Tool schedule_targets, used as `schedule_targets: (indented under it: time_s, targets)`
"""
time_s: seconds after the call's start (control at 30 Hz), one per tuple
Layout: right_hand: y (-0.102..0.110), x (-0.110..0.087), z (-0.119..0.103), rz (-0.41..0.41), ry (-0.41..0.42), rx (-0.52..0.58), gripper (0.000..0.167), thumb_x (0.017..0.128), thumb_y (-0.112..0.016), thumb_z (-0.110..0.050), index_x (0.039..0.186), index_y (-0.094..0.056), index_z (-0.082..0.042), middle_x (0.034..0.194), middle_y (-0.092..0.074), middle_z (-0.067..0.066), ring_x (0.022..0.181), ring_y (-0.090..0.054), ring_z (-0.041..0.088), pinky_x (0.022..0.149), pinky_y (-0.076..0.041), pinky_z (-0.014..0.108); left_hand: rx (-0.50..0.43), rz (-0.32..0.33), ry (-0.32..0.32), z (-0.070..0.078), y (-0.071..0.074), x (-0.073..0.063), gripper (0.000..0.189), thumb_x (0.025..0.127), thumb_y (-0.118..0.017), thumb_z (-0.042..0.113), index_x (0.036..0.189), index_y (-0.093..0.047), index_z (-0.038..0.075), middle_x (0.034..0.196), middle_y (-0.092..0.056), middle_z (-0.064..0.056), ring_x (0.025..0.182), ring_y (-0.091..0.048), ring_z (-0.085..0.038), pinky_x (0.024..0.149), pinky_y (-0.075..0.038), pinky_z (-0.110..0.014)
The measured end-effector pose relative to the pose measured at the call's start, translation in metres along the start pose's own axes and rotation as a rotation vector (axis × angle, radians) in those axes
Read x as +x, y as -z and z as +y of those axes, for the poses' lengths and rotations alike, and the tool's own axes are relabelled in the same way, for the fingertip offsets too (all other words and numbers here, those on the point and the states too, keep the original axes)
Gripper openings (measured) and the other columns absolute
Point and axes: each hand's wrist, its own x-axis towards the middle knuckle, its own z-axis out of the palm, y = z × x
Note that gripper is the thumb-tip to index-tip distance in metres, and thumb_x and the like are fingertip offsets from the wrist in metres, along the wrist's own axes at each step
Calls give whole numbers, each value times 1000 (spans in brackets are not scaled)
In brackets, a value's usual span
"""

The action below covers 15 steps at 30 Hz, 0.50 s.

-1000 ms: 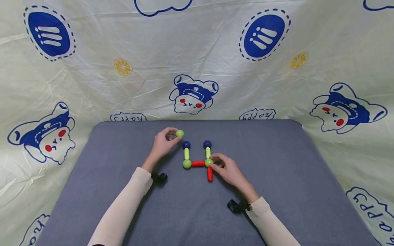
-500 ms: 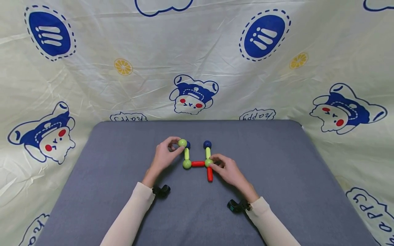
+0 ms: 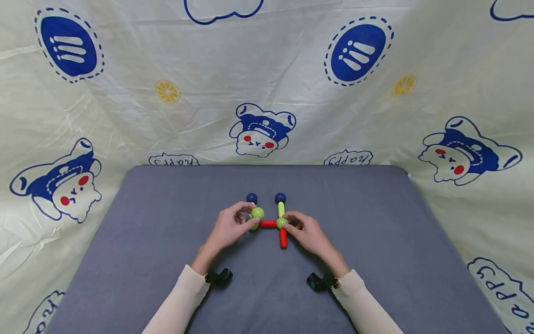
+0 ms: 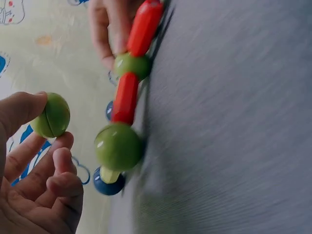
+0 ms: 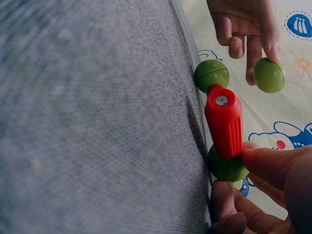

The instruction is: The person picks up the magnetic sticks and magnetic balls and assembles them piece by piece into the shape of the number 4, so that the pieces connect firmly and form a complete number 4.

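My left hand (image 3: 228, 228) pinches a loose green ball (image 3: 257, 213) between thumb and fingertips. In the left wrist view that ball (image 4: 54, 116) hangs apart from a ball-and-rod construction. The left corner green ball (image 4: 118, 146) of that construction lies mostly hidden under my left hand in the head view. From it a red rod (image 3: 268, 224) runs to the right corner green ball (image 3: 282, 223), which my right hand (image 3: 308, 233) pinches. Another red rod (image 3: 283, 239) points from there towards me; its free end shows a round metal tip in the right wrist view.
A yellow-green rod (image 3: 281, 209) leads away from the right corner to a dark blue ball (image 3: 280, 198). A second blue ball (image 3: 251, 198) stands at the far left end. All lie on a grey cloth-covered table (image 3: 354, 208), before a printed curtain (image 3: 200, 125).
My left hand has brought the loose green ball towards me and slightly right, from beyond the left blue ball to above the left corner ball. My right hand has kept its hold.
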Motion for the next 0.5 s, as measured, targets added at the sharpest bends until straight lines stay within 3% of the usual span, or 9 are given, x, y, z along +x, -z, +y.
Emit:
schedule_targets:
  time_s: [0.3, 0.5]
  targets:
    - [-3, -2, 1, -6, 0, 12, 28, 98, -72, -25, 123, -70, -12, 114, -74, 11, 72, -60, 12, 66, -49, 26, -20, -148, 51, 0, -13, -17, 29, 92, -80, 23, 118, -71, 16, 104, -74, -1, 67, -58, -12, 56, -47, -23]
    - [-2, -1, -1, -6, 1, 15, 28, 98, -72, -24, 123, -70, -12, 114, -73, 11, 72, -60, 12, 66, -48, 27, 33, -254, 55, 3, -17, -20, 27, 92, -79, 26, 116, -71, 15, 101, -73, 1, 60, -56, -9, 56, -48, -24]
